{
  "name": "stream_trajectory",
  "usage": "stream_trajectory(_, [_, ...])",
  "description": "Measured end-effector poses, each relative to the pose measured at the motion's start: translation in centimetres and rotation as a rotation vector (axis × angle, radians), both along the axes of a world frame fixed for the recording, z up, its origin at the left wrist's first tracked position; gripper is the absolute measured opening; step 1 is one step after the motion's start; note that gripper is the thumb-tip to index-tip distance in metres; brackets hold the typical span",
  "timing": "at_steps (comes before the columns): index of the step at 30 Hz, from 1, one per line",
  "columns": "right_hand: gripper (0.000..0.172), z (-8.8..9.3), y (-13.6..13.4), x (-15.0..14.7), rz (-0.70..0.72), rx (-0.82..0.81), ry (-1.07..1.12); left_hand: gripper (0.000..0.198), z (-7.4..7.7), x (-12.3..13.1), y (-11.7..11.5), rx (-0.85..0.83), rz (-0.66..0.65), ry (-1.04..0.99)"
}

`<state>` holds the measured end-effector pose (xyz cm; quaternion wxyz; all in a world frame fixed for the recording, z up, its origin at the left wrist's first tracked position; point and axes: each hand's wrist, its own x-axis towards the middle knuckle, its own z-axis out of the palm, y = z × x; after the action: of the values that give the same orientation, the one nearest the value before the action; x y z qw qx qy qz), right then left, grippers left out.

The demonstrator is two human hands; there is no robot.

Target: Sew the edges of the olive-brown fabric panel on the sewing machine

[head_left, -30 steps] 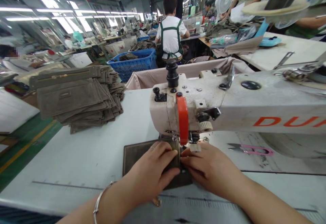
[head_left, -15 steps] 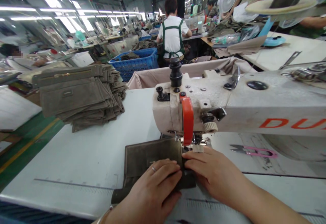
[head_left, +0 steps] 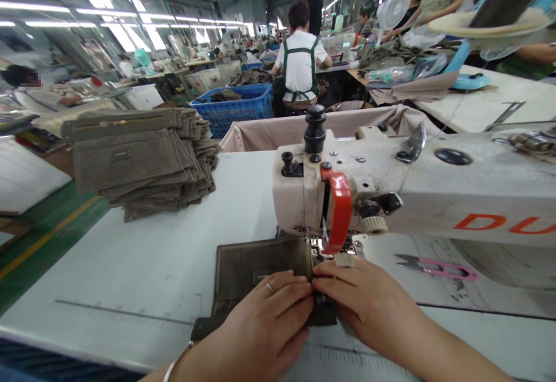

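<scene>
A dark olive fabric piece lies on the white table, its right edge under the needle area of a white sewing machine. My left hand, with a ring on one finger, rests on the fabric, fingers together and pressing it. Against the right edge of the piece, just below the presser foot, my right hand holds the fabric with its fingers bunched. The two hands' fingertips nearly meet. An orange guard hides part of the needle.
Stacked olive pieces sit at the back left of the table. Pink-handled snips lie right of the hands. Beyond are a blue basket, a fabric-lined bin and a seated person.
The view has shifted a little, so the machine appears lower and farther right. Both hands keep nearly the same hold on the fabric.
</scene>
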<state>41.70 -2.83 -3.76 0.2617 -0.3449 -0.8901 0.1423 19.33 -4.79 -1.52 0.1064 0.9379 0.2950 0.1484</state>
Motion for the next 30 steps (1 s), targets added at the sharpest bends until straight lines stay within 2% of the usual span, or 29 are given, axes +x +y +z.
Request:
stream_trajectory(8, [0.031, -0.6, 0.4, -0.5, -0.028, 0.078, 0.002, 0.034, -0.4, -0.8, 2.5, -0.05, -0.04, -0.016])
stream_trajectory(19, [0.039, -1.1, 0.7, -0.6, -0.173, -0.036, -0.123, 0.033, -0.7, -0.5, 6.6, -0.008, -0.086, -0.037])
stream_trajectory(25, [0.043, -1.0, 0.6, -1.0, -0.21, -0.056, -0.139, 0.025, -1.4, -0.8, 7.3, 0.079, -0.072, -0.009])
stream_trajectory(27, [0.037, -0.8, 0.5, -0.9, -0.217, -0.043, -0.093, 0.026, -1.6, -1.3, 7.4, 0.106, -0.051, 0.026])
stream_trajectory(30, [0.021, -0.6, 0.8, -0.5, -0.326, 0.023, -0.058, 0.024, -1.7, -2.3, 7.7, 0.124, -0.014, -0.019])
